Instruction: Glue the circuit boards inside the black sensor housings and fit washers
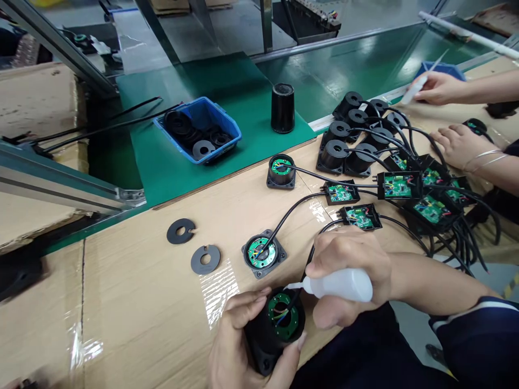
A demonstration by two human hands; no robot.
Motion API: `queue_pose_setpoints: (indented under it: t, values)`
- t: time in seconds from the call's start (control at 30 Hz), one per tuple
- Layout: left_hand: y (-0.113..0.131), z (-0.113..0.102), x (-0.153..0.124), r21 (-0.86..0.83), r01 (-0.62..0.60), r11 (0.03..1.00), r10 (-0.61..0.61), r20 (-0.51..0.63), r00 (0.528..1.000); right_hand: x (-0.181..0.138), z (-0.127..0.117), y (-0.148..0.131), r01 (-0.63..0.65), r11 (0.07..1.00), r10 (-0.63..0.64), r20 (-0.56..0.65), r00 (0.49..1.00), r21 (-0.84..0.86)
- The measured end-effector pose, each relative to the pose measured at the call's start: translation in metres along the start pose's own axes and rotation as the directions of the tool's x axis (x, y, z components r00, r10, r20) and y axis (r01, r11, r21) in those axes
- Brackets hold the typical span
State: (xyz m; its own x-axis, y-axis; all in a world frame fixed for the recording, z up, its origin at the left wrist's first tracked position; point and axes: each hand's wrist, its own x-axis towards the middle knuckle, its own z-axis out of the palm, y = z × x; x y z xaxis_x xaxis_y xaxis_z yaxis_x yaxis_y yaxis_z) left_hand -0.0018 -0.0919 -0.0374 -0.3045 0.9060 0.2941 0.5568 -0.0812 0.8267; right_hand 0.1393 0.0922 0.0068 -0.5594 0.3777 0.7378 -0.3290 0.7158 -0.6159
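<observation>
My left hand (239,340) is wrapped round a black round housing (271,336) with a green circuit board and coloured wires showing in its open top. My right hand (348,270) grips a white squeeze bottle (344,284); its nozzle tip touches the rim of the housing's green board. A black cable runs from the housing under my right hand. Just beyond lies a second open housing (263,253) with its green board facing up, cabled to a small black box with a green board (360,216).
Two grey slotted discs (180,230) (205,259) lie on the cardboard-covered bench. A blue bin (198,129) of black rings and a black cylinder (283,107) sit on the green mat. At right, another person's hands (458,143) work beside several black housings and cabled boards (399,185).
</observation>
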Motion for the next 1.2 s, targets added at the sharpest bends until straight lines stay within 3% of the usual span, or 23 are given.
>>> queue_pose_setpoints:
  t: [0.07,0.17,0.27,0.37,0.4,0.47,0.53,0.57,0.63,0.7,0.77,0.9,1.0,1.2]
  values:
    - [0.001,-0.001,0.002,0.038,0.029,0.999,-0.031,0.029,0.999,0.0,0.0,0.001,-0.021,0.999,0.022,-0.027,0.999,0.038]
    - [-0.001,-0.002,0.007,0.101,0.004,0.995,-0.017,0.128,0.992,0.001,-0.003,0.004,-0.166,0.971,0.181,-0.076,0.981,0.171]
    - [-0.007,-0.002,0.011,0.112,-0.061,0.992,0.038,0.196,0.98,-0.001,-0.008,0.01,-0.318,0.907,0.38,-0.208,0.901,0.276]
    - [-0.014,-0.001,0.01,0.008,-0.049,0.999,0.045,0.245,0.968,-0.001,-0.01,0.017,-0.396,0.863,0.484,-0.286,0.827,0.314]
    - [-0.016,-0.001,0.01,-0.062,-0.032,0.998,0.046,0.238,0.97,-0.001,-0.01,0.019,-0.412,0.852,0.504,-0.296,0.811,0.323]
    - [-0.02,-0.001,0.012,-0.148,0.03,0.989,-0.013,0.114,0.993,0.001,-0.009,0.022,-0.436,0.835,0.534,-0.304,0.789,0.336]
    - [-0.023,0.001,0.02,-0.073,0.1,0.992,-0.105,-0.065,0.992,0.004,-0.008,0.025,-0.451,0.822,0.552,-0.295,0.78,0.347]
    - [-0.024,0.002,0.027,0.007,0.137,0.991,-0.135,-0.125,0.983,0.005,-0.007,0.026,-0.451,0.821,0.553,-0.289,0.782,0.351]
    - [-0.028,0.006,0.041,0.126,0.184,0.975,-0.17,-0.112,0.979,0.006,-0.006,0.028,-0.445,0.825,0.545,-0.28,0.791,0.348]
    - [-0.031,0.011,0.055,0.106,0.178,0.978,-0.177,-0.021,0.984,0.007,-0.005,0.029,-0.437,0.836,0.529,-0.276,0.803,0.331]
    - [-0.032,0.015,0.063,0.056,0.155,0.986,-0.155,-0.002,0.988,0.007,-0.006,0.029,-0.432,0.852,0.508,-0.268,0.819,0.295]
    - [-0.026,0.012,0.065,0.168,-0.007,0.986,0.025,-0.106,0.994,0.008,-0.008,0.025,-0.397,0.901,0.432,-0.265,0.862,0.177]
    - [-0.017,0.005,0.065,0.3,-0.153,0.942,0.194,-0.113,0.974,0.01,-0.008,0.022,-0.362,0.916,0.395,-0.228,0.89,0.174]
    - [-0.006,-0.001,0.068,0.364,-0.208,0.908,0.258,-0.095,0.961,0.011,-0.007,0.022,-0.276,0.941,0.309,-0.164,0.937,0.197]
